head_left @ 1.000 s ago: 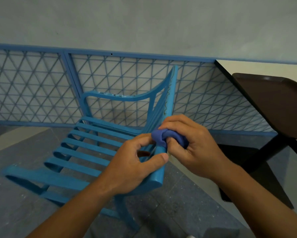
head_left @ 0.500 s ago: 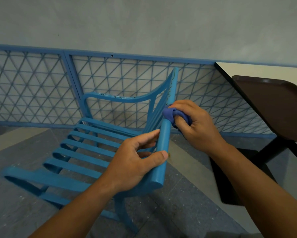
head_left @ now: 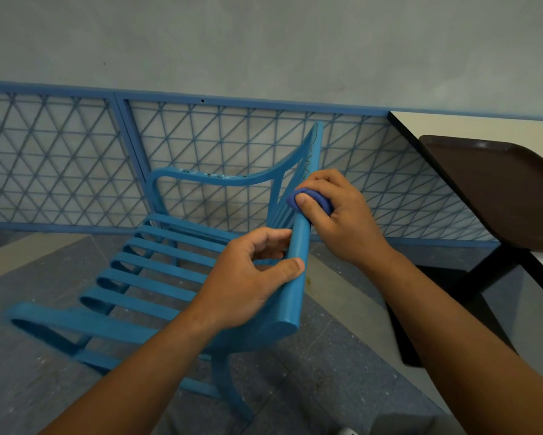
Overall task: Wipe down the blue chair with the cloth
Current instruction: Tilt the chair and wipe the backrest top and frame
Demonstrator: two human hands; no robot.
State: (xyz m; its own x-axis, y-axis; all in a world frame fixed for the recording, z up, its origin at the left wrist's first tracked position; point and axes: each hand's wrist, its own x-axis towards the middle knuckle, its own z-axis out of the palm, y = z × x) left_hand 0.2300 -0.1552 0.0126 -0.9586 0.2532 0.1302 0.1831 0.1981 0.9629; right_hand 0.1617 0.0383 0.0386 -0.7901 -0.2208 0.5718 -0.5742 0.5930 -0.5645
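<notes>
The blue slatted chair (head_left: 157, 281) stands on the floor in front of a blue lattice fence, its seat to the left and its backrest top rail running from near me toward the fence. My left hand (head_left: 248, 281) grips the near part of that top rail, thumb on top and fingers curled behind it. My right hand (head_left: 336, 218) holds a small bunched dark-blue cloth (head_left: 298, 197) and presses it against the rail farther up. Most of the cloth is hidden under my fingers.
A blue lattice fence (head_left: 59, 161) runs along the grey wall behind the chair. At the right stands a table with a white top (head_left: 471, 127) and black legs, with a dark brown chair back (head_left: 499, 189) in front of it. The floor is grey speckled tile.
My right hand has slid the cloth up the backrest rail, away from me, from beside my left hand to farther along. My left hand has kept its grip on the rail.
</notes>
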